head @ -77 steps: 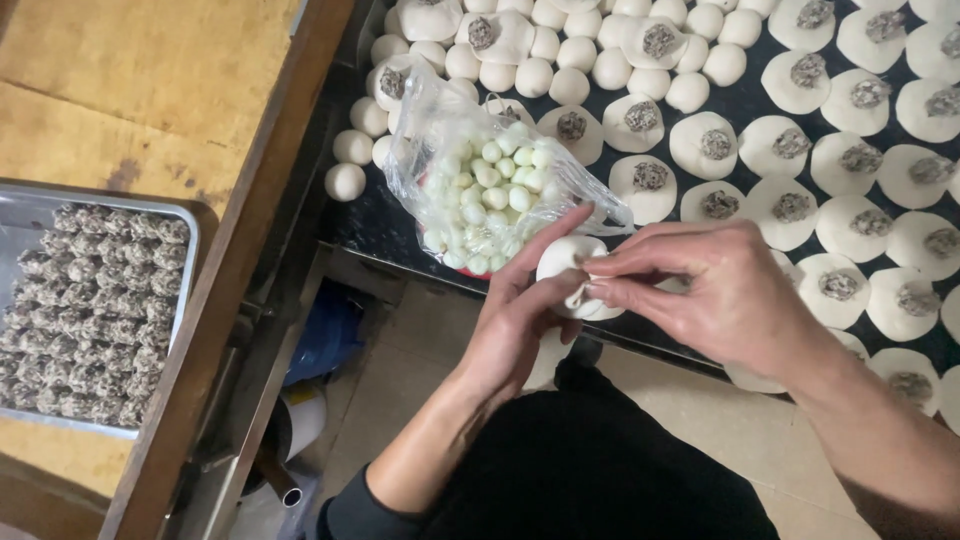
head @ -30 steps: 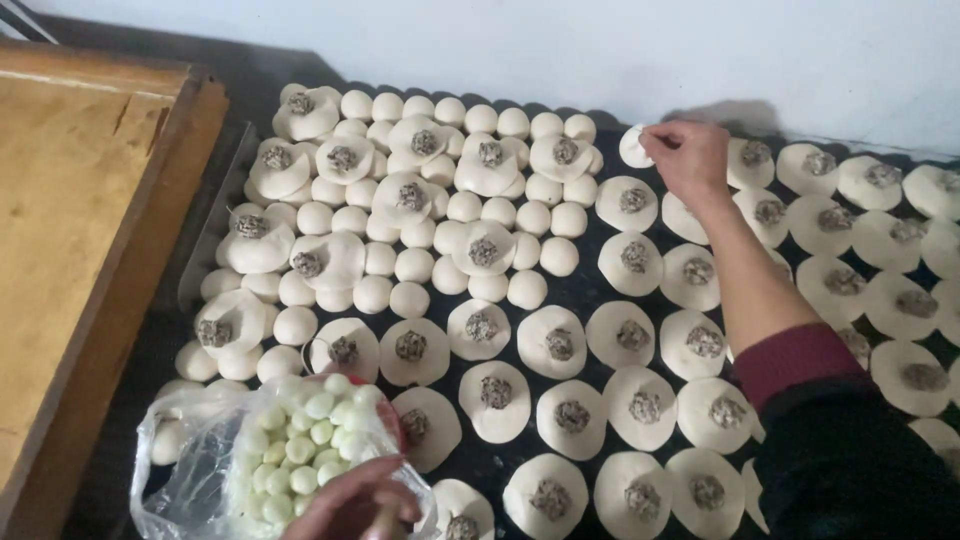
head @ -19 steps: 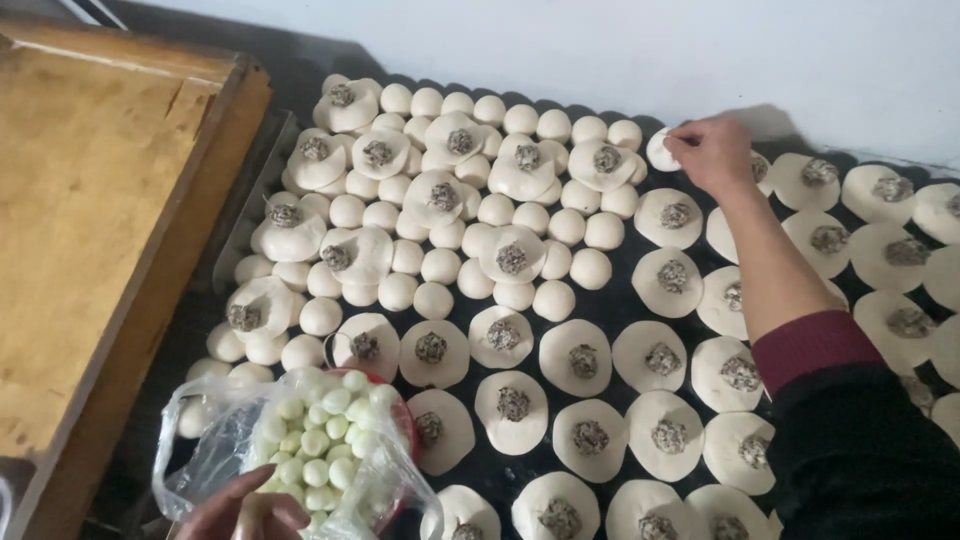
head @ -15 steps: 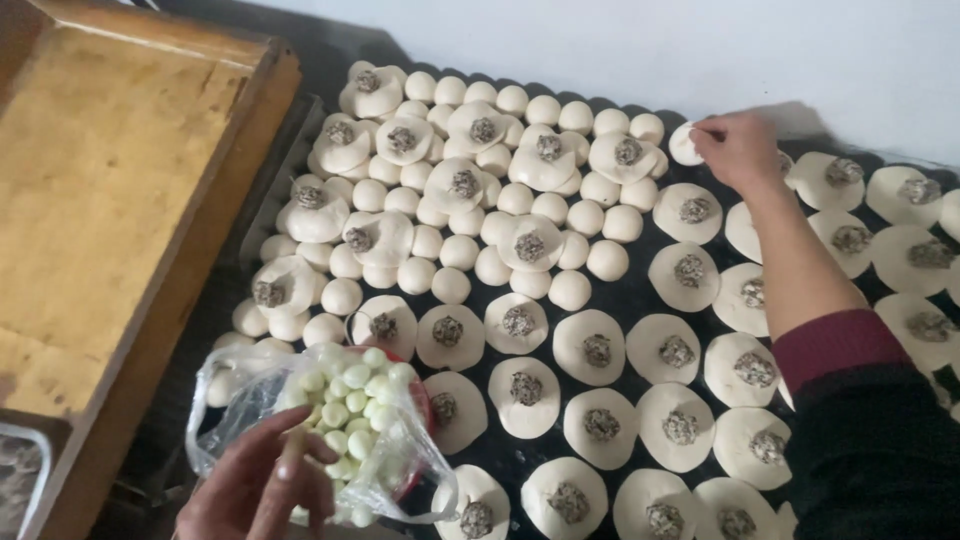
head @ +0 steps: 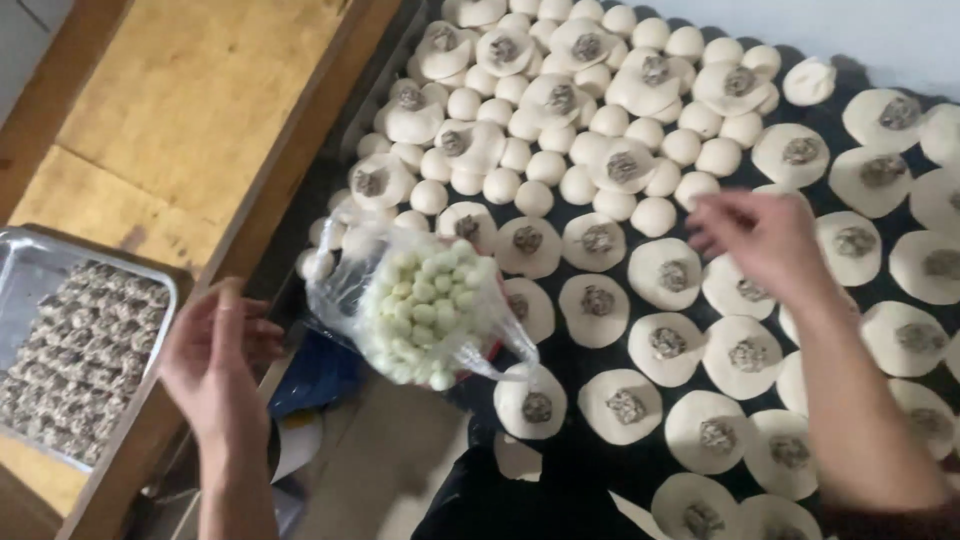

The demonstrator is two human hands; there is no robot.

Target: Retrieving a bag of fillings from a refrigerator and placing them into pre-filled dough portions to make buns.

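A clear plastic bag (head: 425,305) bulging with small pale-green balls lies at the near edge of the dark worktop (head: 590,470), just beyond the fingertips of the left hand (head: 215,365), which hovers palm-open with fingers spread, apart from the bag and gripping nothing. Just outside that hand's little-finger side sits a metal tray (head: 40,270) of small brown filling balls on a wooden board (head: 190,120). The right hand (head: 765,240), blurred, hangs over the flattened dough rounds (head: 665,275) topped with dark filling, fingers loosely curled and apparently empty, with plain dough balls (head: 535,195) beyond its fingertips.
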